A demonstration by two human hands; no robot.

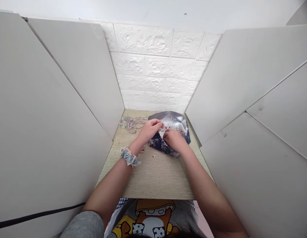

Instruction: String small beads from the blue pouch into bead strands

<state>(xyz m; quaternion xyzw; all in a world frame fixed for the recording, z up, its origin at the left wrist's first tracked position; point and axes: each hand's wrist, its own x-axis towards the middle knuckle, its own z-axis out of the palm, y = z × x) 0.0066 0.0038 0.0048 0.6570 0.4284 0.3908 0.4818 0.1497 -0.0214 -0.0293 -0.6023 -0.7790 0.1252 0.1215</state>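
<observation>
A dark blue patterned bag (pixel 157 143) with a shiny silver lining (pixel 172 116) lies at the back of the table, its mouth spread wide. Small clear, red and other coloured beads (pixel 181 131) rest on the lining. My left hand (pixel 151 129) is over the bag's left side, thumb and fingertips pinched together; what is between them is too small to make out. Just right of it, low over the bag, my right hand (pixel 175 139) has its fingers curled and closed. Its fingertips are partly hidden, and I cannot see what they hold.
Strands of multicoloured beads (pixel 130 123) lie at the table's back left. A few red and clear beads (pixel 142 149) sit beside my left wrist. A tiny metallic piece (pixel 153 156) lies on the wooden table (pixel 158 181). White panels flank both sides, with a brick-pattern wall (pixel 155 66) behind.
</observation>
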